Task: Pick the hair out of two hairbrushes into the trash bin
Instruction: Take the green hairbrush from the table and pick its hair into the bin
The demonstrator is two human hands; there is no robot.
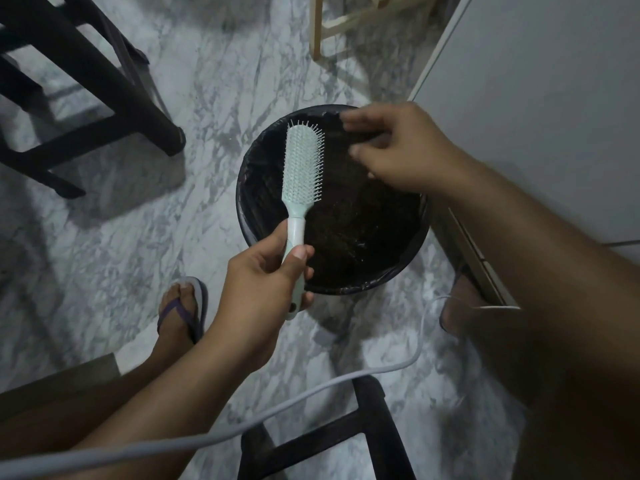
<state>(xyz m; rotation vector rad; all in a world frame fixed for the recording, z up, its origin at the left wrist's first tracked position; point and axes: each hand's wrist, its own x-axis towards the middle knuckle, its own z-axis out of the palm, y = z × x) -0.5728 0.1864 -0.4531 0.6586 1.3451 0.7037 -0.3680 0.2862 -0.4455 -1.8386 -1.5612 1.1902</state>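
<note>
Mint plastic hairbrush gripped in left hand fingers over round black trash bin; right hand grasp unclear

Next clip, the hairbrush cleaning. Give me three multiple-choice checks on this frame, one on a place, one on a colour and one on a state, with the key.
1. Where is the head of the hairbrush?
A. Above the open trash bin
B. Inside a drawer
C. On a table

2. What colour is the hairbrush?
A. Red
B. Black
C. Pale mint green

3. What is the left hand doing?
A. Hanging idle
B. Gripping the brush handle
C. Pressing flat on the bristles

Key:
1 A: the bristle head shows against the bin's dark liner.
2 C: the body and bristles are all pale green.
3 B: the hand curls round the handle, with the thumb on top.
</note>
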